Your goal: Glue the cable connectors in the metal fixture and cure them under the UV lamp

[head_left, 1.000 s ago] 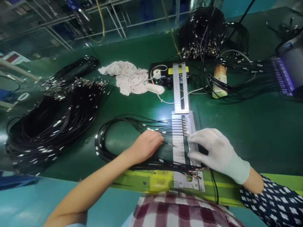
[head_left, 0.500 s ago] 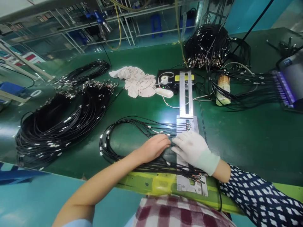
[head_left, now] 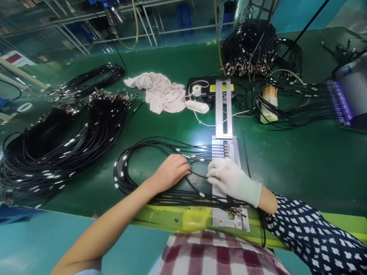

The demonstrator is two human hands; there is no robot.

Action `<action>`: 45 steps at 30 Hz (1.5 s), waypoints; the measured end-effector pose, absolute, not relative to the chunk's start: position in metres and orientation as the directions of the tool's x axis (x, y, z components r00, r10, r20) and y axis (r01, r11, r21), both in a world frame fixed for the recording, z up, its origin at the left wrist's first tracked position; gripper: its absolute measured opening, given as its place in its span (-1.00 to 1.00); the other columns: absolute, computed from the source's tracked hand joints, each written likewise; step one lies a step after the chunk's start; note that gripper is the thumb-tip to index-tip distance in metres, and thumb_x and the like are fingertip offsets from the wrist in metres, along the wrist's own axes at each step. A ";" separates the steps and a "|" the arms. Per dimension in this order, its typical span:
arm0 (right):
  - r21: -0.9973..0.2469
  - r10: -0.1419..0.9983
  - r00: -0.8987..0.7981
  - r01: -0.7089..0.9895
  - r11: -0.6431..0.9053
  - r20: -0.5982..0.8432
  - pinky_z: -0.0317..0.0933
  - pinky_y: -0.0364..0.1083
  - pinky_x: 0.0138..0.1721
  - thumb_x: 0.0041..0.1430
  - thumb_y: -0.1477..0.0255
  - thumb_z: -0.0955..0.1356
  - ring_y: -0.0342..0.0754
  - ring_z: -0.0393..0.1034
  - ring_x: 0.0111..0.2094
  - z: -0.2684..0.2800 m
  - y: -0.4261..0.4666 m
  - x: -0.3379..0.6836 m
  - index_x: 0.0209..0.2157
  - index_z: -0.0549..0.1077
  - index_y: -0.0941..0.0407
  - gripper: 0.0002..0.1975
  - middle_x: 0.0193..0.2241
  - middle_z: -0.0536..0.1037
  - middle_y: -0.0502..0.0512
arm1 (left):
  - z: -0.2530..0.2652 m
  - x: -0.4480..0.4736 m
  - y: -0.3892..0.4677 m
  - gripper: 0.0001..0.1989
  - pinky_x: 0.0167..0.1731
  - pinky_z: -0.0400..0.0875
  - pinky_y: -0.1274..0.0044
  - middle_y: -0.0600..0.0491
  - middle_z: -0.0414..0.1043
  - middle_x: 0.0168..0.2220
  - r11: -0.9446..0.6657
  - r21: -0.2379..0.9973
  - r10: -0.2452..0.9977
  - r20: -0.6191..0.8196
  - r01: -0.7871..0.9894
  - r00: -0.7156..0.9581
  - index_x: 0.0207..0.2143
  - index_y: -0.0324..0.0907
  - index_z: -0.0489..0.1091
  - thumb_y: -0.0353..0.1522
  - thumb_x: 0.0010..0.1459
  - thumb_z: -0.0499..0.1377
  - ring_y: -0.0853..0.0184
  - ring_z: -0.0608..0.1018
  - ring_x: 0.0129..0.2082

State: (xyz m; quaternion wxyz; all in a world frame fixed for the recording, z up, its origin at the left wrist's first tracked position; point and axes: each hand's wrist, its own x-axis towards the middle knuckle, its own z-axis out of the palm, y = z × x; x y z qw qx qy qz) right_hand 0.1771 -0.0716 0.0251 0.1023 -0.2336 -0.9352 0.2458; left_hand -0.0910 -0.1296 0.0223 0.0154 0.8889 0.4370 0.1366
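Note:
Several black cables (head_left: 134,144) form a loop on the green bench, some of their ends laid side by side in the slots of a metal fixture (head_left: 219,142). My bare left hand (head_left: 172,172) is closed on a cable inside the loop, left of the fixture. In a white glove, my right hand (head_left: 226,177) is over the fixture, its fingers pinched on a black cable just below the seated ends. The gripped spots are partly hidden by my fingers. Other loose cable ends (head_left: 237,209) lie across the fixture's near part.
A big cable bundle (head_left: 57,168) lies at left, another (head_left: 249,49) at the back. Behind the fixture are a black control box (head_left: 210,91), a white cloth (head_left: 163,93) and a taped block (head_left: 269,103). A machine with a purple light (head_left: 342,99) stands at right.
My left hand has slid left, away from my right hand, leaving a wider gap with cable showing between them. My right hand stays at the fixture. The whole view has shifted slightly.

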 end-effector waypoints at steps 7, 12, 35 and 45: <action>-0.564 0.500 -0.863 0.379 0.733 0.071 0.20 0.03 -0.02 0.35 0.41 0.30 -0.01 0.37 -0.13 0.037 -0.062 0.180 -0.36 0.54 0.11 -0.78 -0.20 0.54 0.07 | 0.019 -0.068 -0.129 -0.80 -0.08 0.38 0.36 -0.08 0.47 -0.14 -0.603 0.160 0.781 0.315 0.781 0.539 -0.05 -0.19 0.39 -0.39 0.29 0.10 0.22 0.47 -0.08; -0.567 0.661 -0.746 0.511 0.646 0.080 0.13 0.23 0.20 0.21 0.27 0.41 0.17 0.22 0.20 0.039 -0.056 0.211 0.07 0.43 0.05 -0.60 0.19 0.36 0.17 | 0.013 -0.054 -0.126 -0.91 -0.25 0.44 0.54 0.04 0.45 -0.31 -0.562 0.549 0.825 0.313 0.619 0.471 -0.19 -0.18 0.38 -0.42 0.30 0.09 0.39 0.49 -0.28; -0.622 0.881 -0.453 0.652 0.434 0.139 0.17 0.19 0.17 0.30 0.39 0.32 0.09 0.32 0.11 0.000 -0.048 0.275 -0.07 0.48 0.02 -0.80 0.06 0.48 0.08 | 0.005 -0.016 -0.102 -0.67 -0.48 0.23 0.61 0.08 0.28 -0.43 -0.661 0.343 0.746 0.212 0.667 0.631 0.10 -0.20 0.34 -0.44 0.36 -0.04 0.44 0.35 -0.47; -0.610 0.879 -0.466 0.668 0.427 0.106 0.17 0.18 0.16 0.31 0.38 0.32 0.09 0.30 0.12 0.000 -0.047 0.275 -0.05 0.47 0.01 -0.80 0.08 0.46 0.06 | 0.010 -0.014 -0.090 -0.66 -0.47 0.25 0.58 0.07 0.29 -0.43 -0.755 0.306 0.650 0.224 0.580 0.727 0.09 -0.22 0.31 -0.48 0.33 -0.07 0.39 0.35 -0.45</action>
